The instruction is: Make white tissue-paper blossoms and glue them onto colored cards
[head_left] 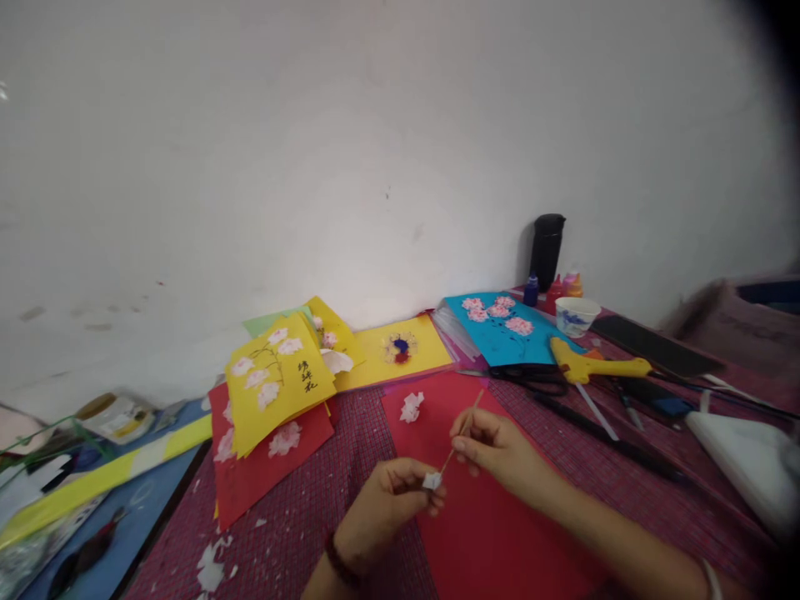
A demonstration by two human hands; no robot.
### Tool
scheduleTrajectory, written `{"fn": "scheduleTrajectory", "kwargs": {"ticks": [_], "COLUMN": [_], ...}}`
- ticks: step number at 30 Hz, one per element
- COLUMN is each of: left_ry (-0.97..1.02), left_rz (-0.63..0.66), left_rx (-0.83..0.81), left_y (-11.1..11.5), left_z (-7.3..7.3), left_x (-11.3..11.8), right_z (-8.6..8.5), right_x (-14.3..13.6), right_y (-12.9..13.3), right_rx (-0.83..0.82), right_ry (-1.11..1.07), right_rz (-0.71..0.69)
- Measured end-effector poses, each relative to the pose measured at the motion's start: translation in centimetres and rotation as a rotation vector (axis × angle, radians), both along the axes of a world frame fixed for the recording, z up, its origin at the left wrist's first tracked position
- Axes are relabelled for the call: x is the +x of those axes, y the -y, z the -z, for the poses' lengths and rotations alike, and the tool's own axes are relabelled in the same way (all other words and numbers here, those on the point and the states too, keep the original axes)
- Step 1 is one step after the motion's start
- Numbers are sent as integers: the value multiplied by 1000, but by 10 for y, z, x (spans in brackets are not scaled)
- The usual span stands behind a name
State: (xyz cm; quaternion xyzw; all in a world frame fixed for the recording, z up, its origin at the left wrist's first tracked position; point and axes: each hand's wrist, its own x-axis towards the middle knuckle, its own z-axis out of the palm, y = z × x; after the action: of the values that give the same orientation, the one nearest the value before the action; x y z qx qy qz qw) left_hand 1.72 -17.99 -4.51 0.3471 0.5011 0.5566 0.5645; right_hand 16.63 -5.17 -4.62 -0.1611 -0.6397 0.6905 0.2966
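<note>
White tissue, a small wad (432,480), is pinched between the closed fingertips of the left hand (387,500), low and near in the scene over a red sheet (493,533). The right hand (497,450) grips a thin wooden stick (463,433) between thumb and forefinger; the stick's long axis runs from far right down to near left, and its lower tip meets the wad at the left fingertips, so both hands are at the wad. Just beyond on the red sheet lies a pink-white paper flower (411,407). Farther left, a yellow card (278,379) carries tissue blossoms and black handwritten characters, too small to read. Far right lie a yellow glue gun (593,365) and a black flask (547,250); no brand is legible.
</note>
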Motion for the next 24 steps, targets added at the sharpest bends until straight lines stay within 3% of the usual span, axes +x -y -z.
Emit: {"fn": "scheduleTrajectory", "kwargs": {"ticks": [6, 11, 15, 20, 24], "left_ry": [-185, -399, -458, -374, -342], "left_rz": [-91, -107, -66, -73, -144], "left_rx": [2, -49, 45, 165, 154], "left_y": [-4, -16, -43, -88, -108], "left_z": [6, 11, 2, -14, -15], "left_x": [10, 16, 10, -13, -35], "right_z": [5, -6, -23, -43, -41], "right_x": [-1, -1, -11, -41, -64], "right_y": [4, 10, -7, -43, -57], "right_rx": [81, 145, 287, 689, 769], "right_ry": [15, 53, 114, 270, 288], "right_rz": [39, 43, -67, 134, 217]}}
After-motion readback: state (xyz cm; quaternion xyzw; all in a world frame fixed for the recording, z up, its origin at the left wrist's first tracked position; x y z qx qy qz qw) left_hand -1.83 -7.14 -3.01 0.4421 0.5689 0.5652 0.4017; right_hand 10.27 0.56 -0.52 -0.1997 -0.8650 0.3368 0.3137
